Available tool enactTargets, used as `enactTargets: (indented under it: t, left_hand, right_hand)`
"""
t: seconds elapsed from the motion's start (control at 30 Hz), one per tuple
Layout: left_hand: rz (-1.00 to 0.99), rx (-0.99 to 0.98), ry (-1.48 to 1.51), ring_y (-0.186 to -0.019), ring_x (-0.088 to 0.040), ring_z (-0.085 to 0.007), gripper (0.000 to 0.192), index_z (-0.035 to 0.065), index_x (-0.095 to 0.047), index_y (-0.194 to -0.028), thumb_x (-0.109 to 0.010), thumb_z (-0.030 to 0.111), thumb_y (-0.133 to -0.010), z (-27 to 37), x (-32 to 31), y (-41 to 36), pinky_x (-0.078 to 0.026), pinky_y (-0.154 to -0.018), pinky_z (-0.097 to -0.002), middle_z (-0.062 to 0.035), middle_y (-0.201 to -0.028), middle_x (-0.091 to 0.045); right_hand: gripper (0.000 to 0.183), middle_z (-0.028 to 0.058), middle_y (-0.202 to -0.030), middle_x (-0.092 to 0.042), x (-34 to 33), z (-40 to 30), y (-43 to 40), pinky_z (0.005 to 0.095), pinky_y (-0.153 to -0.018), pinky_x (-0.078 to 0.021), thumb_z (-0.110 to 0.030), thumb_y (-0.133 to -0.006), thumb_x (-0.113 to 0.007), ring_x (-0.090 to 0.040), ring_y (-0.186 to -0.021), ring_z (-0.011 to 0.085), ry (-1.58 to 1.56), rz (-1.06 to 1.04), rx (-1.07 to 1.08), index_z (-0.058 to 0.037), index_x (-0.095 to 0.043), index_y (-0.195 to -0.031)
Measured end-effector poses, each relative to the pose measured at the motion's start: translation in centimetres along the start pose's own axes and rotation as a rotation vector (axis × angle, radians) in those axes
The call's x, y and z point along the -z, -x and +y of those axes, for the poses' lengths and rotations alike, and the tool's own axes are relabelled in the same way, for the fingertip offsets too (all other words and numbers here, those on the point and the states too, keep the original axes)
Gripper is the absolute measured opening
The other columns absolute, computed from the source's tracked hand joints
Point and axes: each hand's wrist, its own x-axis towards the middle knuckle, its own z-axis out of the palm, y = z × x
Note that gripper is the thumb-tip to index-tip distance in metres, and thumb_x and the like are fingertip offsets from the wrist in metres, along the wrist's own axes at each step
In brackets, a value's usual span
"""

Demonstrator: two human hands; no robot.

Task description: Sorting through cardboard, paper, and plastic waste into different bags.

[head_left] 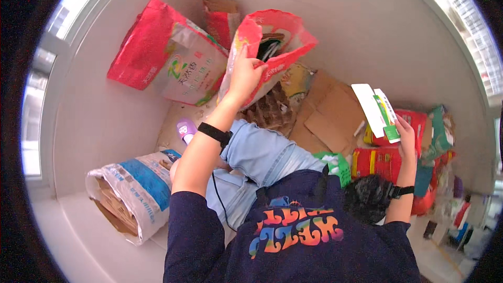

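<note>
My left hand [249,74] grips the near rim of a red and white woven plastic sack [287,57], whose mouth gapes upward. Inside the sack, dark and white items [271,47] show, too partly hidden to name. Out to the right, my right hand [405,131] holds a flattened white and green cardboard box [379,112] by its lower end, with its flaps spread. That box is in the air, apart from the sack.
Another red and white sack [184,59] leans at the left wall. A blue and white sack [141,192] of folded cardboard lies at lower left. Flat cardboard [334,114] covers floor ahead. Red packages [377,163], a green plastic bag [340,169] and a black bag [365,200] sit right.
</note>
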Motion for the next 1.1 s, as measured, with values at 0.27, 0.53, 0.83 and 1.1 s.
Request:
enactTargets:
  t: [0.27,0.53,0.83,1.1]
  left_hand:
    - [-0.037,-0.050,-0.022,-0.121,-0.037,-0.0374,0.025,-0.0006,-0.067,-0.077,-0.071,0.022,-0.069,-0.4,-0.3,-1.2,-0.029,-0.102,-0.0371,-0.0273,-0.128,-0.040]
    - [-0.055,-0.052,0.013,-0.121,-0.035,-0.0389,0.024,-0.0001,-0.068,-0.079,-0.069,0.023,-0.070,-1.4,1.6,-1.8,-0.027,-0.102,-0.0383,-0.0293,-0.130,-0.036]
    - [-0.069,0.176,-0.141,-0.129,-0.020,-0.0407,0.025,0.0090,-0.070,-0.084,-0.069,0.031,-0.072,-0.5,2.6,0.5,-0.019,-0.097,-0.0655,-0.0160,-0.141,-0.026]
    - [-0.059,0.264,-0.170,-0.130,-0.019,-0.0395,0.021,0.0106,-0.070,-0.084,-0.068,0.027,-0.072,0.4,4.3,1.4,-0.020,-0.099,-0.0598,-0.0139,-0.142,-0.026]
  right_hand:
    - [0.035,0.0088,-0.101,-0.061,12.9,-2.4,10.9,0.0252,-0.075,-0.0465,-0.015,-0.084,-0.056,-0.059,-0.084,0.0136,0.174,0.357,-0.108,0.0057,-0.054,-0.113]
    - [0.036,0.0113,-0.104,-0.061,13.1,-21.3,3.9,0.0256,-0.074,-0.0475,-0.019,-0.086,-0.054,-0.059,-0.088,0.0147,0.214,0.120,0.075,0.0050,-0.054,-0.113]
    - [0.020,0.0023,-0.083,-0.062,-16.7,-27.3,-14.7,0.0214,-0.060,-0.0488,-0.017,-0.080,-0.061,-0.058,-0.075,0.0081,0.374,-0.494,0.075,-0.0032,-0.065,-0.094]
    - [0.011,0.0054,-0.077,-0.061,-35.1,-23.0,-19.4,0.0255,-0.060,-0.0529,-0.002,-0.075,-0.062,-0.060,-0.071,0.0125,0.543,-0.816,0.180,0.0012,-0.065,-0.085]
